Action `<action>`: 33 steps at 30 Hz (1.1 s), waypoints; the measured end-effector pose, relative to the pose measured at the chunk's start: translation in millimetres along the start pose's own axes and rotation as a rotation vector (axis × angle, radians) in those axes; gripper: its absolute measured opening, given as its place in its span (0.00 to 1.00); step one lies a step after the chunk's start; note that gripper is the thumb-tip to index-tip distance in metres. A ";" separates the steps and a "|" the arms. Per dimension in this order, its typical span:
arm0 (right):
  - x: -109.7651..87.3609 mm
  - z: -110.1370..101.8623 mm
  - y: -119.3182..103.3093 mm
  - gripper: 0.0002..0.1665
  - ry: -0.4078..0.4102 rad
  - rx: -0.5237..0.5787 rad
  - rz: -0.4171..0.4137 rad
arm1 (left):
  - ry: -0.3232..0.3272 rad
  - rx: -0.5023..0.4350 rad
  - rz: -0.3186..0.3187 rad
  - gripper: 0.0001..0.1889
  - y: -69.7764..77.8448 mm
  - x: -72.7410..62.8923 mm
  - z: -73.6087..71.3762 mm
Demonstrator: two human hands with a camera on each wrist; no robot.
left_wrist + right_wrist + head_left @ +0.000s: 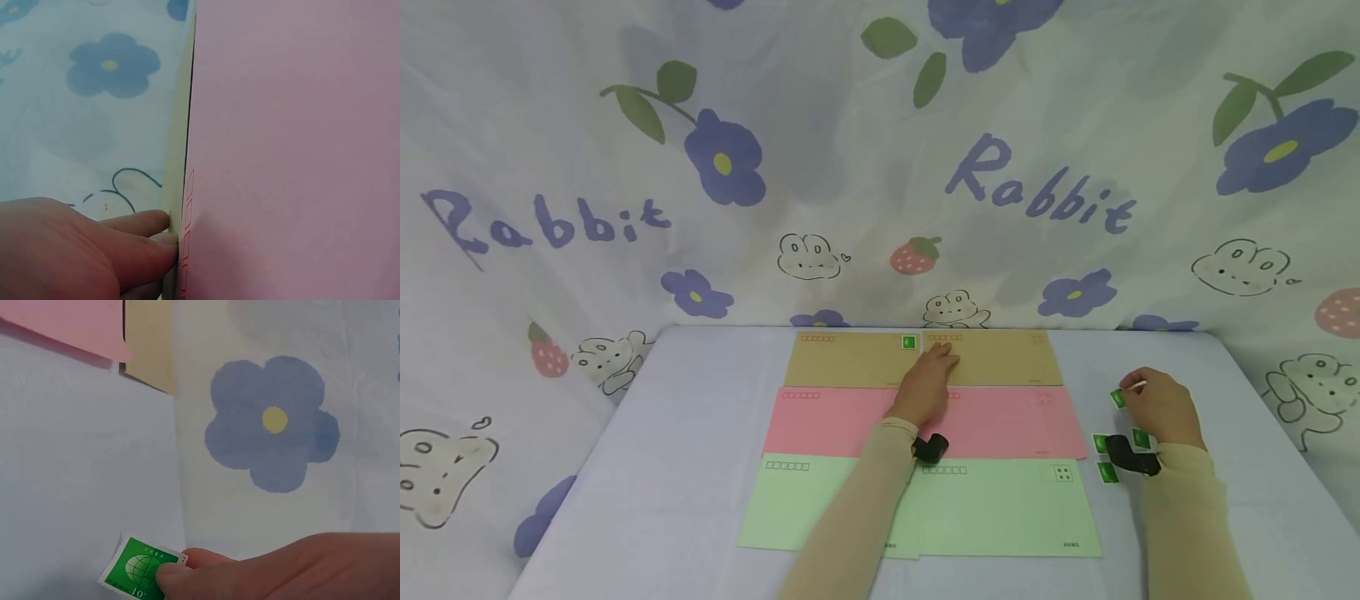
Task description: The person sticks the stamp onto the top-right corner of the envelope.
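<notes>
Green stamp (1117, 399) pinched in the right hand (1161, 408), left hand (925, 390) resting on the right tan envelope (1007, 362)

From where I stand, the person's right hand is over the white table (1262, 517), just beyond the right end of the pink envelopes (1000, 425). Its thumb and a finger pinch the green stamp near one edge; a globe and the number 10 show on the stamp's face (whether it touches the table, I cannot tell). Around the black wrist device (1131, 457) on that arm lie three loose stamps (1107, 472), also green.

The left hand reaches forward with its fingers stretched out, lying on the right tan envelope near its left side, by the little printed squares. Its sleeve (850, 500) crosses the nearer rows.

There are two columns of three: tan farthest off, pink between, and pale green envelopes (1000, 508) nearest. The left tan envelope (842, 358) bears an affixed stamp (909, 342) at its upper right corner. On the right pale green one, that corner shows a printed box with four marks. Behind the table hangs a curtain (850, 167) with purple flowers, strawberries, rabbits and the word "Rabbit".
</notes>
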State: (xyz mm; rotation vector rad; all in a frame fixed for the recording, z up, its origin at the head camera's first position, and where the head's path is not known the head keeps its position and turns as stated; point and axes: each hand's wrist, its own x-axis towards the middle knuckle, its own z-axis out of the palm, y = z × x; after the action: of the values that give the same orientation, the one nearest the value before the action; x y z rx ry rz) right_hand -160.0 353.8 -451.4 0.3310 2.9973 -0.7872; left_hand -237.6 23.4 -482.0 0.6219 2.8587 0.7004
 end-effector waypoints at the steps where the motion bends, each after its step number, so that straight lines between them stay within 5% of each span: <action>1: 0.1 0.1 -0.4 0.13 0.001 0.003 0.000 | 0.001 -0.002 0.000 0.24 -0.2 -0.1 0.1; 33: 3.4 12.2 -28.5 0.16 0.206 0.125 0.016 | -0.005 -0.003 0.003 0.25 -1.0 1.3 0.3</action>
State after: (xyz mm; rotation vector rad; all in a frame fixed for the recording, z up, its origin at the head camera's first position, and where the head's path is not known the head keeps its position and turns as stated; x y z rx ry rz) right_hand -169.6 324.2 -448.5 0.4674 3.1349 -1.0003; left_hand -239.1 23.3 -482.8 0.6265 2.8519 0.7029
